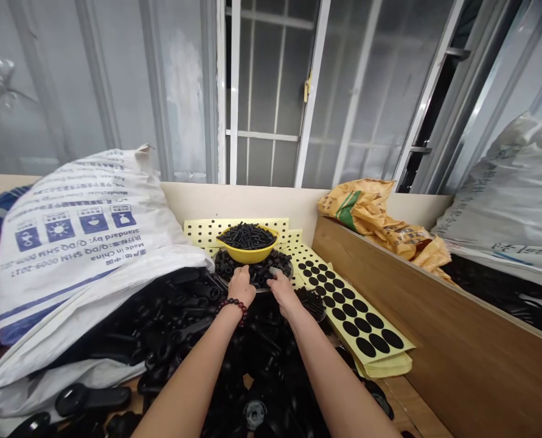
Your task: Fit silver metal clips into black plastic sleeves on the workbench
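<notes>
My left hand (240, 286), with a dark bead bracelet at the wrist, rests curled at the near rim of a metal tray (289, 267) heaped with small black parts. My right hand (281, 288) is beside it, fingers pinched round a small silvery-black piece at the tray's edge. A yellow bowl (249, 252) full of black screws stands on top of the tray's heap, just beyond both hands. What the left fingers hold, if anything, is hidden.
A large white woven sack (83, 243) lies at the left, spilling black plastic handles (174, 328). Yellow sheets of round black stickers (353, 310) lie to the right. A wooden panel (435, 316), an orange bag (371, 213) and another white sack (512, 194) stand further right. Windows behind.
</notes>
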The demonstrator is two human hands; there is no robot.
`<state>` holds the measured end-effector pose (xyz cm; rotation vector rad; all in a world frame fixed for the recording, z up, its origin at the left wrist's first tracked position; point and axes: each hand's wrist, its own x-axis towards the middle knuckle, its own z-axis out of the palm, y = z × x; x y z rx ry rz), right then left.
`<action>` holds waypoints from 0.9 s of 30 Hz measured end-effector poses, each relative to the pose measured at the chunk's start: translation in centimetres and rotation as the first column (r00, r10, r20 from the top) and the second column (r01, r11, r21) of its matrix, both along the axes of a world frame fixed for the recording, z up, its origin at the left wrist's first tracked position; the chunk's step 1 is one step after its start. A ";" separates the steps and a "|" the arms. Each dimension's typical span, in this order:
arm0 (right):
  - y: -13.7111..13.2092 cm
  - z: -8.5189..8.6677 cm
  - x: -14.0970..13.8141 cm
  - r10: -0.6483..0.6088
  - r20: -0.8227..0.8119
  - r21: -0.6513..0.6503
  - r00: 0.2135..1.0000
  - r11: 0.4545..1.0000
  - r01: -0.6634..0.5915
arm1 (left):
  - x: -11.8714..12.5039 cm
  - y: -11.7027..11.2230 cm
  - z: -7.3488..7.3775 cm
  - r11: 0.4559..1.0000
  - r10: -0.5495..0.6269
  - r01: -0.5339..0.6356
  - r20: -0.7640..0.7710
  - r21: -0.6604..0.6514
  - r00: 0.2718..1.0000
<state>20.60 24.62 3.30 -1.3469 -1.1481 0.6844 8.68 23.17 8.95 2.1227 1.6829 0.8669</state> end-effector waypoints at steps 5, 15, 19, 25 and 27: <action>0.1 0.4 -0.8 -0.102 0.157 -0.067 0.982 0.991 0.114 | 0.9 -0.1 0.1 1.000 0.013 -0.012 -0.097 0.013 0.995; -0.6 1.2 -1.5 -0.083 0.306 -0.080 0.948 0.990 0.113 | 1.5 0.6 0.5 0.999 -0.001 -0.004 -0.111 -0.048 0.994; -0.6 1.0 -1.5 -0.066 0.271 -0.044 0.960 0.996 0.081 | 1.7 1.0 0.4 0.997 -0.036 0.033 -0.053 -0.068 0.998; -0.5 0.7 -2.2 -0.006 0.146 0.039 0.989 0.999 0.000 | 1.3 1.9 -0.1 0.991 -0.040 0.052 0.101 -0.120 0.994; -0.5 0.6 -2.4 0.017 0.098 0.073 0.995 0.997 -0.024 | 1.1 2.0 -0.4 0.990 -0.029 0.051 0.163 -0.134 0.986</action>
